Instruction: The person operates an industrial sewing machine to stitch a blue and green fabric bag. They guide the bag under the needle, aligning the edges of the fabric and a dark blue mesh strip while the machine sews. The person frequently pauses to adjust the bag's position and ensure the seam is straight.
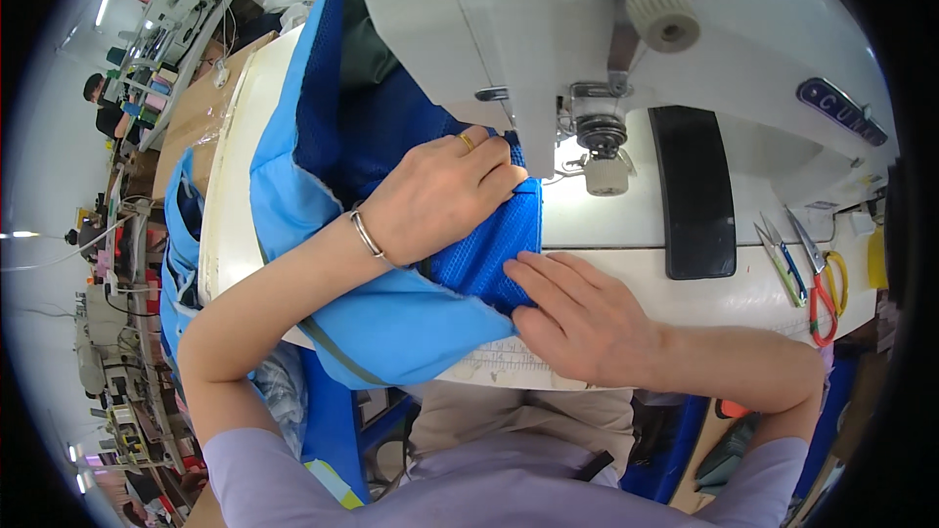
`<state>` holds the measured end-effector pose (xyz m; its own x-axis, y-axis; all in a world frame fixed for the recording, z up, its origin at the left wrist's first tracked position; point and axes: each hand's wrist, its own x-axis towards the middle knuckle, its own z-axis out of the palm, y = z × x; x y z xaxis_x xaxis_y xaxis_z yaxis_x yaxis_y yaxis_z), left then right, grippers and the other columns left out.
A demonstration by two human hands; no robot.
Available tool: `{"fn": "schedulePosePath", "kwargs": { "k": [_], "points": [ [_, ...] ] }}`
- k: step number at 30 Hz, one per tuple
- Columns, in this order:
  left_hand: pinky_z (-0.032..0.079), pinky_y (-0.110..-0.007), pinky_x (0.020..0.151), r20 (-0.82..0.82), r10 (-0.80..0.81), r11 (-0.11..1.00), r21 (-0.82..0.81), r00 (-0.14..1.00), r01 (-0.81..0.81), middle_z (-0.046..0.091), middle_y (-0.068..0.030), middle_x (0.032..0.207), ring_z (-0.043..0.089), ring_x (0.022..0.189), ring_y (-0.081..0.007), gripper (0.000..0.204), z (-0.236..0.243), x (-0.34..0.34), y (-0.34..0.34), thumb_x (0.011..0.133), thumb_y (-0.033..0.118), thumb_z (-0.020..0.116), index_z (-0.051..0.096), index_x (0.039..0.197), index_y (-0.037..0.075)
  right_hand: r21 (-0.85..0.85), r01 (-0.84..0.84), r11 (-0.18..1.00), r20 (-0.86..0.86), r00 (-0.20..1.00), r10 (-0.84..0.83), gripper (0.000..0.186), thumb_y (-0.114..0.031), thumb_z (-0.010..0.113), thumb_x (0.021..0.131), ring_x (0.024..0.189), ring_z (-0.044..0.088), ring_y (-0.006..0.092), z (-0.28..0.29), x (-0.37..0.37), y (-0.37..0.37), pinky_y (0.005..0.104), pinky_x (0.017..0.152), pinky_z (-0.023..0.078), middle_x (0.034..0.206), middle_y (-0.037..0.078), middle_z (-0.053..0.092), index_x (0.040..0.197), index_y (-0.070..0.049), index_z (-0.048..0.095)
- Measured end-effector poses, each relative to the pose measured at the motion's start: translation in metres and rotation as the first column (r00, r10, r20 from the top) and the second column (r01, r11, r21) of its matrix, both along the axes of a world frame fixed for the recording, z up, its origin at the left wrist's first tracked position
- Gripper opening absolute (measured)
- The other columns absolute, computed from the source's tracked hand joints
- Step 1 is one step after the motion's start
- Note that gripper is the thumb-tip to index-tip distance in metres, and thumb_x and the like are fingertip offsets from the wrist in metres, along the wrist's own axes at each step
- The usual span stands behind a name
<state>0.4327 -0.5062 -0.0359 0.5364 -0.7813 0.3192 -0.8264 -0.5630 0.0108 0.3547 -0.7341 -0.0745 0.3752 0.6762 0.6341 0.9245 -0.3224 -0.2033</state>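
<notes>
A bright blue mesh fabric piece (479,259), joined to light blue cloth (381,318), lies on the white sewing table with its edge beside the needle area of a sewing machine (430,29). My left hand (445,194), wearing a ring and a bracelet, has its fingers bent and closed on the mesh right by the needle. The machine head hides the needle and presser foot in part. Nearer to me, my right hand (592,323) rests with fingers stretched out over the mesh's right edge, fingertips touching it.
A black phone-like slab (694,196) lies on the machine bed. To the right are red- and yellow-handled scissors (822,279) and small snips (782,254). More blue cloth (183,244) hangs at the left. Other machines and people stand farther left.
</notes>
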Motion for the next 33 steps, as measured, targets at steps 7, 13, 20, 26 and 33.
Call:
{"fn": "schedulePosePath", "kwargs": {
  "k": [7, 13, 20, 26, 33],
  "points": [
    [0.056, -0.037, 0.071, 0.151, 0.041, 0.991, 0.119, 0.988, -0.059, 0.063, -0.0112, 0.093, 0.066, 0.083, -0.0276, 0.024, -0.002, 0.003, -0.008, 0.083, 0.017, 0.073, 0.065, 0.100, 0.002, -0.084, -0.048, 0.995, -0.030, 0.999, 0.045, 0.017, -0.014, 0.068, 0.080, 0.118, 0.065, 0.0354, -0.003, 0.001, -0.005, 0.0441, 0.100, 0.053, 0.119, 0.022, 0.068, 0.091, -0.004, 0.061],
    [0.054, -0.033, 0.070, 0.363, -0.094, 0.986, 0.165, 0.927, 0.035, 0.064, -0.0091, 0.092, 0.066, 0.083, -0.0238, 0.019, -0.014, 0.000, -0.006, 0.081, 0.016, 0.068, 0.066, 0.094, 0.003, -0.094, -0.070, 0.993, -0.030, 0.997, 0.067, 0.017, -0.015, 0.066, 0.080, 0.118, 0.064, 0.0357, -0.003, 0.001, -0.003, 0.0440, 0.100, 0.053, 0.119, 0.024, 0.068, 0.091, -0.003, 0.059],
    [0.057, -0.037, 0.080, 0.094, 0.005, 1.000, -0.019, 0.996, -0.003, 0.065, -0.0065, 0.106, 0.064, 0.102, -0.0261, 0.026, -0.002, -0.004, -0.001, 0.078, 0.011, 0.067, 0.073, 0.103, 0.010, -0.037, -0.086, 0.996, -0.044, 0.995, 0.084, 0.018, -0.014, 0.066, 0.080, 0.115, 0.064, 0.0359, -0.007, 0.004, -0.004, 0.0443, 0.100, 0.052, 0.115, 0.025, 0.069, 0.089, -0.002, 0.057],
    [0.058, -0.033, 0.075, 0.074, 0.014, 0.999, -0.049, 0.997, -0.010, 0.065, -0.0069, 0.107, 0.065, 0.097, -0.0242, 0.030, -0.009, -0.005, 0.006, 0.077, 0.008, 0.068, 0.074, 0.106, 0.013, -0.045, -0.100, 0.994, -0.053, 0.994, 0.098, 0.020, -0.013, 0.069, 0.076, 0.116, 0.064, 0.0360, -0.003, 0.005, -0.004, 0.0452, 0.100, 0.052, 0.114, 0.024, 0.069, 0.089, -0.002, 0.059],
    [0.057, -0.031, 0.071, 0.199, -0.058, 0.997, -0.044, 0.978, 0.068, 0.063, -0.0056, 0.104, 0.064, 0.092, -0.0216, 0.025, -0.015, 0.000, 0.006, 0.080, 0.013, 0.065, 0.070, 0.103, 0.007, -0.068, -0.087, 0.994, -0.079, 0.994, 0.081, 0.019, -0.011, 0.069, 0.075, 0.117, 0.063, 0.0358, -0.001, 0.005, -0.004, 0.0466, 0.100, 0.052, 0.117, 0.024, 0.067, 0.088, 0.000, 0.060]
  ]
}}
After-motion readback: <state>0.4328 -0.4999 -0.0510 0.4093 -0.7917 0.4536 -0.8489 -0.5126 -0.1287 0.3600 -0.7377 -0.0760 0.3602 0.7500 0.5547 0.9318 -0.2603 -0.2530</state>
